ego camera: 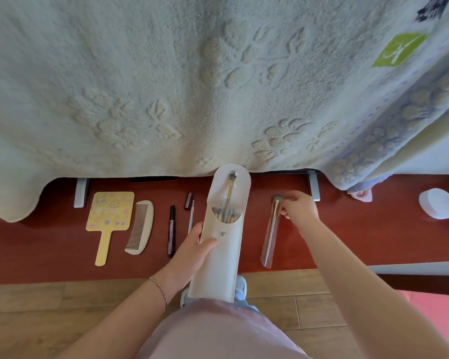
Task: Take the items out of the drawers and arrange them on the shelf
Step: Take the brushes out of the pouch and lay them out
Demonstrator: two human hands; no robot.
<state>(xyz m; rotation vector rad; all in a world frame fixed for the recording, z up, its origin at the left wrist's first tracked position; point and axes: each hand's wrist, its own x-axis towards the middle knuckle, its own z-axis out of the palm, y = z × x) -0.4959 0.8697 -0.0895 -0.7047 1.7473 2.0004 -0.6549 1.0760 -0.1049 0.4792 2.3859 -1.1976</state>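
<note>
My left hand (192, 251) grips a tall white brush pouch (219, 260) with its flap open; several makeup brushes stand inside it, and one pokes up higher. On the red-brown shelf (347, 242) to the right lies a single brush in a clear sleeve (270, 237). My right hand (298, 208) pinches that brush at its bristle end. Left of the pouch lie a yellow hand mirror (109, 218), a white comb (140, 226), a dark pen-like stick (171, 229) and a thin pencil with a dark cap (191, 213).
A pale towel (192, 86) hangs over the back and hides most of what is behind the shelf. A white round jar (438, 203) sits at the far right of the shelf. Wooden floor (36, 307) lies below the shelf's front edge.
</note>
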